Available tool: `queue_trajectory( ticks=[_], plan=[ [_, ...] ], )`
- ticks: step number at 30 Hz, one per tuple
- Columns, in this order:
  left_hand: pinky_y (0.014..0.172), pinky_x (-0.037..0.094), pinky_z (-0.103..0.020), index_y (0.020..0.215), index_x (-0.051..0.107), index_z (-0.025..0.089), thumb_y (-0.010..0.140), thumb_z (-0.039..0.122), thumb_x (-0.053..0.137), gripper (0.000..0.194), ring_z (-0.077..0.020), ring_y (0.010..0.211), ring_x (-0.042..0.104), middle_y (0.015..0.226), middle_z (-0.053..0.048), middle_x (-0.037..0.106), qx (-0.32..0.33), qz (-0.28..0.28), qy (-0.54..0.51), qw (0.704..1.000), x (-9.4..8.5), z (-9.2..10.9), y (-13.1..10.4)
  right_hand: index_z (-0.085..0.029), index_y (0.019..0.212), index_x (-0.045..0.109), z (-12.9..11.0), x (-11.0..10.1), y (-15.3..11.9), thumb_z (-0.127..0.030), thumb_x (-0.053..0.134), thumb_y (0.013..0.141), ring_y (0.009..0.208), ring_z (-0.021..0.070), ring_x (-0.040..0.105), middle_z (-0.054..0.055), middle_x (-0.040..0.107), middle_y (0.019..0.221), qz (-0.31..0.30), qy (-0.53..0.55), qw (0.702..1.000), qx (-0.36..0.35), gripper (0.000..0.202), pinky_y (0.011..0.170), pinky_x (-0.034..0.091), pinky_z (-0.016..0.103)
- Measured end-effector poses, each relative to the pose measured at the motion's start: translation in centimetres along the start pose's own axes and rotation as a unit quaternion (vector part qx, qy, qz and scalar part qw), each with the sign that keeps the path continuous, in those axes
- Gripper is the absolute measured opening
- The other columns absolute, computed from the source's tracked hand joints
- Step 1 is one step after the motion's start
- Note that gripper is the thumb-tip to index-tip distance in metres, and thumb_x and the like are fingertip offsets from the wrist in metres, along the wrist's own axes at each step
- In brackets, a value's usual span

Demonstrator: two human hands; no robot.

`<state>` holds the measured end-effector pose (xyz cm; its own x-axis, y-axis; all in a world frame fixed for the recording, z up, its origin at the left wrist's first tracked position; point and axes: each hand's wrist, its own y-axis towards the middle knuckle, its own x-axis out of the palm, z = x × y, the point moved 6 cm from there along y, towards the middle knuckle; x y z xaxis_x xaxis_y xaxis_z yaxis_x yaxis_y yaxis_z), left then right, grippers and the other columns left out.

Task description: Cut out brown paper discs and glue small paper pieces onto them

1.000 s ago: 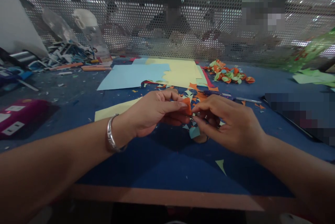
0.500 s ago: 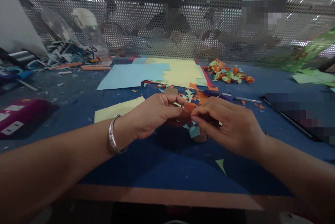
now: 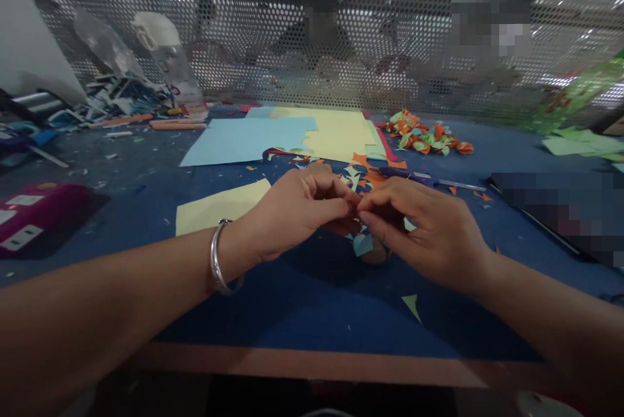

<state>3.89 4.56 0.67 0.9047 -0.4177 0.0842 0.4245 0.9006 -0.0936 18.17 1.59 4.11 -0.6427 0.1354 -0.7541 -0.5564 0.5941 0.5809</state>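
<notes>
My left hand [image 3: 312,209], with a silver bangle at its wrist, and my right hand [image 3: 422,225] meet fingertip to fingertip above the blue tabletop. Both are closed in a pinch on a small orange paper piece, which the fingers now almost wholly cover. Just beneath them lie a light blue paper scrap [image 3: 363,245] and a round brownish disc [image 3: 374,256]. Behind the fingers spread orange and pale green paper offcuts [image 3: 351,175]. A cream paper sheet [image 3: 221,204] lies partly behind my left hand.
Blue paper [image 3: 244,139] and yellow paper [image 3: 338,134] lie at the back. To their right sits a pile of folded paper pieces [image 3: 424,134]. A pen-like tool [image 3: 409,175] is near the offcuts. At left are a magenta box [image 3: 43,215] and a bottle [image 3: 170,66]; perforated metal [image 3: 253,34] rises behind.
The orange paper, visible between the fingertips before, is now nearly hidden. My left fingers have curled in closer to my right fingertips, and the left wrist has shifted slightly right.
</notes>
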Motion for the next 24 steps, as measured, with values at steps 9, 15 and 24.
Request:
queue_trajectory(
  ticks=[9,15,24],
  plan=[
    [0.079,0.057,-0.027,0.086,0.072,0.014,0.074,0.022,0.082,0.017,-0.0134,0.079,0.07,0.083,-0.003,0.075,0.01,-0.025,0.009,1.0,-0.24,0.12,-0.19,-0.019,0.09,0.067,0.7,-0.19,-0.17,-0.017,0.062,0.093,0.063,0.011,0.058,0.001,0.066,0.079,0.011,0.014,0.999,0.05,0.006,0.06,0.046,0.025],
    [0.078,0.054,-0.025,0.086,0.072,0.015,0.074,0.021,0.083,0.018,-0.0132,0.08,0.069,0.083,-0.002,0.075,0.037,-0.028,0.082,0.996,-0.2,0.21,-0.23,-0.018,0.089,0.066,0.51,-0.22,-0.05,-0.017,0.062,0.092,0.06,0.0101,0.057,0.0,0.065,0.076,0.02,0.024,0.998,0.055,0.005,0.057,0.046,0.024],
    [0.07,0.057,-0.024,0.082,0.072,0.017,0.078,0.02,0.076,0.006,-0.0141,0.073,0.071,0.076,-0.001,0.075,0.061,-0.002,0.136,0.989,-0.47,0.5,-0.28,-0.018,0.09,0.066,0.69,-0.22,-0.15,-0.017,0.062,0.092,0.06,0.0098,0.057,0.0,0.065,0.077,0.019,0.016,0.998,0.062,0.004,0.057,0.046,0.024]
  ],
)
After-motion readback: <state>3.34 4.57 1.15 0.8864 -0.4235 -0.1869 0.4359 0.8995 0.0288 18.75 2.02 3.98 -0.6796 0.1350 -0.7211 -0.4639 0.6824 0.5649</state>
